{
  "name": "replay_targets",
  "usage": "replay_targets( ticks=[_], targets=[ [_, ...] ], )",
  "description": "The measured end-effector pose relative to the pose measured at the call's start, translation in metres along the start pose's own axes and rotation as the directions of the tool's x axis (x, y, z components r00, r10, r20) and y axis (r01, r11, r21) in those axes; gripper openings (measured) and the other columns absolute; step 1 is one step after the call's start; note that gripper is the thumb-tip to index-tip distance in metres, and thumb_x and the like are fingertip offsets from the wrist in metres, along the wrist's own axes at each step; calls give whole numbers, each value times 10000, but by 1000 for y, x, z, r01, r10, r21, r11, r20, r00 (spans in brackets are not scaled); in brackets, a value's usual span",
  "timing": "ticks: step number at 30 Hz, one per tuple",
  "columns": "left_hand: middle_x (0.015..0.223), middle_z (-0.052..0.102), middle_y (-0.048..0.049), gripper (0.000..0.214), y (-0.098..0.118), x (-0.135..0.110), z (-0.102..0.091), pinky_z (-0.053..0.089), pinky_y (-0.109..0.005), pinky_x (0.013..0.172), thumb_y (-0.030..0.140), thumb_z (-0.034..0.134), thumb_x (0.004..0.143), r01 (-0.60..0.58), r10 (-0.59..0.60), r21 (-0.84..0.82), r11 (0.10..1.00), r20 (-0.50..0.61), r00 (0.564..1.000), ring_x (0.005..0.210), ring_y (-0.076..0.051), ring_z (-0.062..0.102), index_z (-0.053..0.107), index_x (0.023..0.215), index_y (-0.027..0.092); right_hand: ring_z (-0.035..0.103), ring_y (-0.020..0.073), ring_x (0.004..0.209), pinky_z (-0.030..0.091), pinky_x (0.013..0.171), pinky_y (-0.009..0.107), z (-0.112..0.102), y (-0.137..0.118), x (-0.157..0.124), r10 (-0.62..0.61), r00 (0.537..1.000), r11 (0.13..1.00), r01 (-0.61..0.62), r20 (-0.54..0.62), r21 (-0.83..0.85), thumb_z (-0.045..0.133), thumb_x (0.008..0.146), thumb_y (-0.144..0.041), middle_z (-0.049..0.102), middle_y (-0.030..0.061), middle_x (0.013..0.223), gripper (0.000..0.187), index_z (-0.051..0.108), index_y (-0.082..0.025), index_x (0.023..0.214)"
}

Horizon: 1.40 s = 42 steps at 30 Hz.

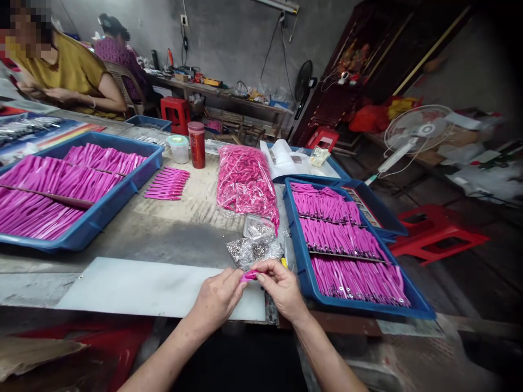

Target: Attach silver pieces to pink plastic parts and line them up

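My left hand (pixel 218 296) and my right hand (pixel 281 286) meet above the table's front edge. Between their fingertips is a small pink plastic piece (pixel 249 276), pinched from both sides; most of it is covered by the fingers. Just behind the hands lies a clear plastic bag of small metal parts (pixel 255 249). Further back stands a bag of dark pink plastic parts (pixel 245 179). A white board (pixel 155 288) lies flat under and left of my left hand. Beside my right hand is a blue tray (pixel 304 267) with rows of slender pink plastic pieces (pixel 343 237).
Another blue tray (pixel 87 209) of pink pieces stands left. Between the trays are a row of pink pieces (pixel 167 183), a red bottle (pixel 196 146) and a lidded tub (pixel 178 149). A person (pixel 77 76) sits far left. Red stool (pixel 441 231) and fan (pixel 419 130) stand right.
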State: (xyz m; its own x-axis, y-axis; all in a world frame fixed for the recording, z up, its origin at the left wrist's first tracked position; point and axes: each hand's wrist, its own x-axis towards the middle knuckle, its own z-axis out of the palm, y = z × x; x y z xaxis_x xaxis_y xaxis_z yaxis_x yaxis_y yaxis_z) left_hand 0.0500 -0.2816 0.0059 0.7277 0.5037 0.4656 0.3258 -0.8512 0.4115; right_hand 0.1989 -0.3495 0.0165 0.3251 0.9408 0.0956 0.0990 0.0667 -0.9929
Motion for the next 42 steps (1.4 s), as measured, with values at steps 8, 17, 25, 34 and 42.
replay_targets(
  ticks=[8, 17, 25, 34, 42],
  targets=[
    [687, 532, -18, 202, -2, 1, -2, 432, -198, 527, 238, 337, 861, -48, 46, 37, 998, 57, 997, 582, -103, 526, 521, 902, 164, 569, 152, 781, 445, 715, 271, -12, -9, 2, -71, 982, 952, 120, 177, -281, 559, 745, -238, 620, 23, 835, 169, 609, -210, 903],
    [703, 536, -14, 198, -3, 2, -11, 441, -204, 543, 250, 346, 859, -131, 122, 67, 989, 134, 983, 597, -104, 532, 525, 886, 170, 569, 145, 745, 440, 679, 252, -12, -15, 3, -106, 937, 869, 250, 332, -428, 506, 789, -223, 628, 15, 792, 155, 625, -221, 889],
    [670, 516, -6, 206, 1, 3, -11, 427, -195, 526, 241, 339, 861, -110, 99, 79, 991, 126, 987, 563, -96, 515, 532, 860, 167, 565, 125, 729, 446, 677, 230, -9, -15, 1, -159, 931, 851, 298, 329, -432, 492, 800, -194, 633, 19, 783, 139, 616, -189, 863],
    [656, 507, -6, 214, 2, 6, -15, 423, -201, 516, 232, 337, 861, -137, 125, 78, 987, 141, 982, 553, -97, 504, 539, 850, 163, 578, 114, 746, 450, 688, 212, -10, -11, 0, -174, 925, 859, 310, 338, -407, 509, 798, -196, 643, 28, 801, 135, 618, -164, 871],
    [661, 515, -5, 209, 5, 9, -20, 424, -215, 514, 238, 345, 859, -162, 145, 120, 979, 143, 979, 559, -106, 514, 539, 877, 164, 594, 114, 752, 457, 689, 210, -18, -14, 4, -164, 917, 861, 312, 363, -402, 529, 787, -203, 652, 26, 817, 139, 621, -169, 885]
  ],
)
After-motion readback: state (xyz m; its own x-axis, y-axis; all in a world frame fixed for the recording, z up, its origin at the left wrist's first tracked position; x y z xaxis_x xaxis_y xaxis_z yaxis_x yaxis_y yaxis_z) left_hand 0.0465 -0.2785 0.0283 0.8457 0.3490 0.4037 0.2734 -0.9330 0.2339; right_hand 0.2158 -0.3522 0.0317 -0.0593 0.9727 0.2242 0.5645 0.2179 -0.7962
